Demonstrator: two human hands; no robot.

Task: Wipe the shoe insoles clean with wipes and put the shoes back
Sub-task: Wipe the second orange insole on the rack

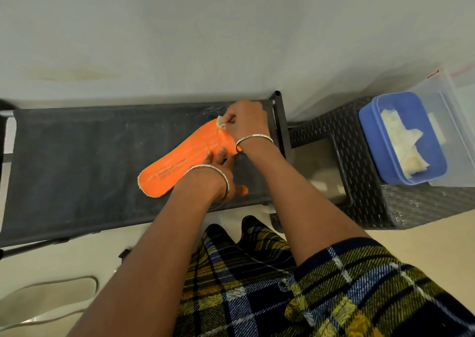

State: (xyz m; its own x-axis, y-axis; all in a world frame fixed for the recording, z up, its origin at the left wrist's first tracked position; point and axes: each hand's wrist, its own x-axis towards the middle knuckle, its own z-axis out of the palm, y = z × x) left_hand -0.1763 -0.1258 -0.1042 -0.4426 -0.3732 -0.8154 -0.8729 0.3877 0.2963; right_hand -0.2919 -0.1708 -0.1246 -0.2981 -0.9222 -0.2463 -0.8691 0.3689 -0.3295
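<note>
- Orange foam insole, printed side up, lies diagonally on the dark grey fabric surface of a metal-framed rack, its far end near the rack's right rail.
- Your right hand works at that far end, its grip pinched on a small crumpled pale wipe pressed to the insole's tip.
- Your left hand lies flat across the insole's middle edge, fingers spread, pinning it to the fabric; a silver bangle circles each wrist.
- Keep that left palm firm: the fabric looks slack, and a light insole would likely skate under the strokes if you ease off.
- Draw the wipe in long passes from tip toward heel, rather than scrubbing on one spot, so that dirt travels off the near end.
- Shift the holding hand when you reach the middle, since the strip beneath it stays unwiped otherwise.
- Fold the wipe to a fresh face once it greys; more pale wipes sit in the blue lidded plastic box on the dark woven-pattern stool to your right, within easy reach.
- No shoe can be made out clearly here; a pale sole-shaped outline rests on the floor at lower left.
</note>
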